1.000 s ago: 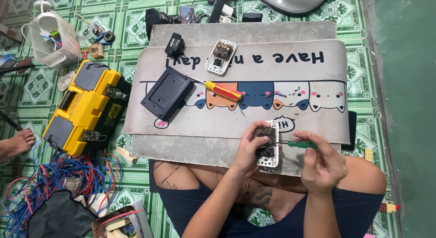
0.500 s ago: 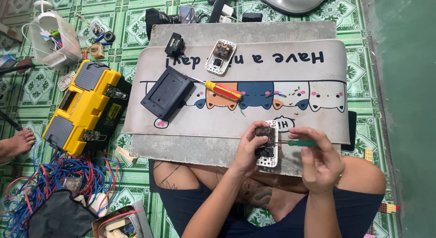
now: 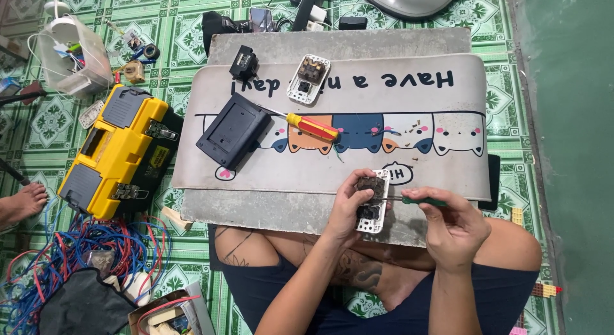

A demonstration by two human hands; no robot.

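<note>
My left hand (image 3: 349, 207) grips a white wall socket module (image 3: 373, 202) with its dark back facing up, held over the near edge of the board. In my right hand (image 3: 453, 227) is a green-handled screwdriver (image 3: 419, 199), its thin shaft pointing left into the side of the socket. A second white socket (image 3: 308, 78) lies at the far side of the cat-printed mat (image 3: 409, 162). A red and yellow screwdriver (image 3: 311, 126) rests on the mat beside a black square box (image 3: 233, 130). A small black part (image 3: 244, 61) sits near the mat's far left corner.
A yellow and black toolbox (image 3: 116, 150) stands on the green tiled floor to the left. Tangled blue and red wires (image 3: 70, 245) lie at the lower left. A clear plastic tub (image 3: 70, 55) is at the far left. Someone else's bare foot (image 3: 22, 204) shows at the left edge.
My right hand has shifted the green screwdriver slightly against the socket; both hands stay in the same place.
</note>
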